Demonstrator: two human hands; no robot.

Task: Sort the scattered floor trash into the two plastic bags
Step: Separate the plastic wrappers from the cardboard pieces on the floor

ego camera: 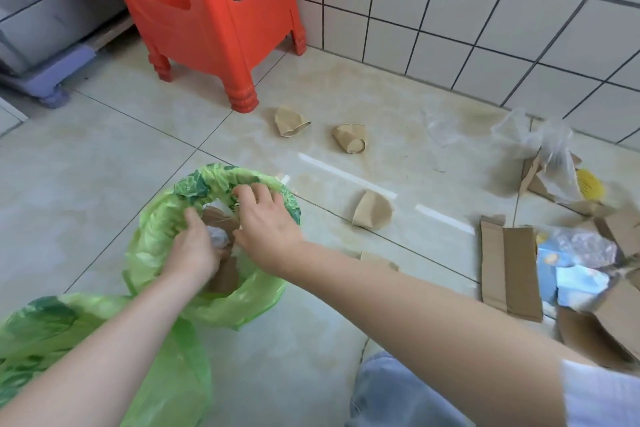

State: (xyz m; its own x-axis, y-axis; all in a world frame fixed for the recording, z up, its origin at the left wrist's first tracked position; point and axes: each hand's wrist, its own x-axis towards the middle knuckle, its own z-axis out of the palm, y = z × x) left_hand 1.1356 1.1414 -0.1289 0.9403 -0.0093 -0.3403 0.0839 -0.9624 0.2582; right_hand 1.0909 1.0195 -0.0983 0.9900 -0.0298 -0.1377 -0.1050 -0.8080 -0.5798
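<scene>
Pale tiled floor (104,163), white-tiled wall (485,10); red stool (214,17) near crushed paper cups (372,210). Left hand (194,246) grasping green bag (156,239) rim; right hand (266,218) fingers loose over the opening.

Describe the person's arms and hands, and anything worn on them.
Both forearms are bare to the wrists. The left hand and right hand wear no gloves, and no rings or watch show. A short white sleeve covers the right upper arm at the frame's lower right corner. The left arm's sleeve is out of frame.

Both hands (194,246) (268,222) reach into the bag (156,239); a second bag (41,329) lies nearer, cups (372,210) right, stool (207,10) behind.
</scene>
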